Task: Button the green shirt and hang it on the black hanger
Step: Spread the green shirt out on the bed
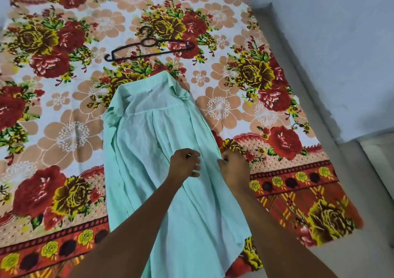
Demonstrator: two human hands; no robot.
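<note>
The light green shirt (149, 149) lies spread lengthwise on a floral blanket, its collar at the far end and its hem near me. The black hanger (149, 47) lies flat on the blanket beyond the collar, apart from the shirt. My left hand (185, 163) sits over the middle of the shirt with its fingers loosely curled; I cannot tell whether it holds cloth. My right hand (233, 168) pinches the shirt's right front edge. No buttons are visible from here.
The floral blanket (64, 107) covers the bed or floor under everything. A pale wall (341, 54) and a grey ledge (298, 85) run along the right side. The blanket's red border (298, 192) ends near my right arm.
</note>
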